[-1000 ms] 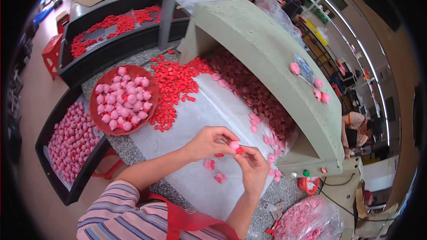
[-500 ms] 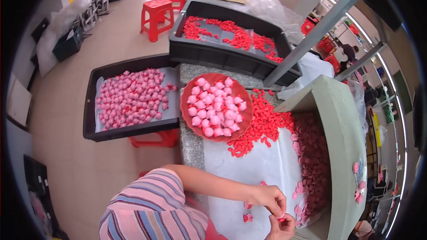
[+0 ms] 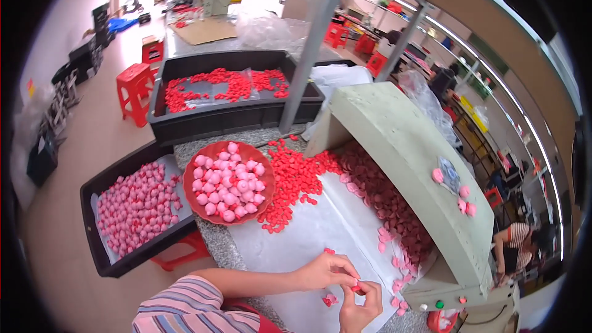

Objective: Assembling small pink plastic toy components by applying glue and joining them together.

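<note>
My left hand (image 3: 327, 272) reaches in from the left, its fingers closed in a pinch. Just to its right, my right hand (image 3: 363, 308) is closed too, and both sets of fingertips meet on a small red-and-pink piece (image 3: 356, 287), mostly hidden by them. White sheeting (image 3: 296, 253) covers the worktop below. A couple of small red and pink pieces (image 3: 330, 300) lie on it beside my hands. Farther off is a heap of small red pieces (image 3: 287, 179). Many flat pink pieces (image 3: 394, 216) are piled under the grey-green hooded machine (image 3: 401, 135).
A red bowl (image 3: 192, 200) of round pink pieces stands at the worktop's left edge. Left of it is a black tray (image 3: 92, 234) of similar pieces; behind, a black crate (image 3: 216, 124) holds red ones. A metal post (image 3: 314, 43) rises nearby. Another person (image 3: 515, 250) is at far right.
The view has turned, so the worktop and trays appear farther left and more of the machine's front shows. My hands remain pinched together on the small piece.
</note>
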A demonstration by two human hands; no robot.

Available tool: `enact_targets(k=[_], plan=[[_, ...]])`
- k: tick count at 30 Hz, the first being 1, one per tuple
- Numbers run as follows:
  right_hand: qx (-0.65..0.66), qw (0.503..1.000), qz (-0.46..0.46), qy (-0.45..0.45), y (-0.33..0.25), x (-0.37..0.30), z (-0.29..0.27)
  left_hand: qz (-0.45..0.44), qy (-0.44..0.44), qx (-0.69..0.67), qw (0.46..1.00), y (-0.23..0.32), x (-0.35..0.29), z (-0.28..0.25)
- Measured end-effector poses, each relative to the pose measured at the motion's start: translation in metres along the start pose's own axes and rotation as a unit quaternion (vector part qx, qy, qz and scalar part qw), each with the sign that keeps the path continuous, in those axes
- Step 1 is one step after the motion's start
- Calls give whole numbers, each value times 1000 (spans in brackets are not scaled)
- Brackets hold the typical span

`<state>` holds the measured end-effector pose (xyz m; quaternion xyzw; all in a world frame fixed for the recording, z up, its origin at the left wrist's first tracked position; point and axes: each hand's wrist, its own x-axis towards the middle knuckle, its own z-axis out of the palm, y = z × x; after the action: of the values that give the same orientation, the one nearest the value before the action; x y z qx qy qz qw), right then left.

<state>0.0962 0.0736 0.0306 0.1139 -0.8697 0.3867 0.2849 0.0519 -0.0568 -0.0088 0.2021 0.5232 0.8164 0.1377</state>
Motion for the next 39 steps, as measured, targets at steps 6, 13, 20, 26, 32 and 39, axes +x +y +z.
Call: enact_targets(k=[6, 13, 20, 26, 32, 39], plan=[[51, 991, 122, -13, 4, -9, -2, -80, 2, -62, 995, 0, -3, 3], [73, 995, 71, 3, 12, 10, -3, -99, -22, -55, 993, 15, 6, -4], [82, 997, -7, 5, 38, 13, 17, -29, 38, -82, 996, -12, 13, -10], [53, 997, -28, -41, 47, 6, 36, -74, 75, -160, 981, -36, 6, -29], [-10, 970, 27, -240, 48, 31, 59, -73, 95, -94, 988, -55, 6, -87], [-44, 953, 0, -300, 93, 118, 200, 83, 107, 354, 926, -71, 8, -80]])
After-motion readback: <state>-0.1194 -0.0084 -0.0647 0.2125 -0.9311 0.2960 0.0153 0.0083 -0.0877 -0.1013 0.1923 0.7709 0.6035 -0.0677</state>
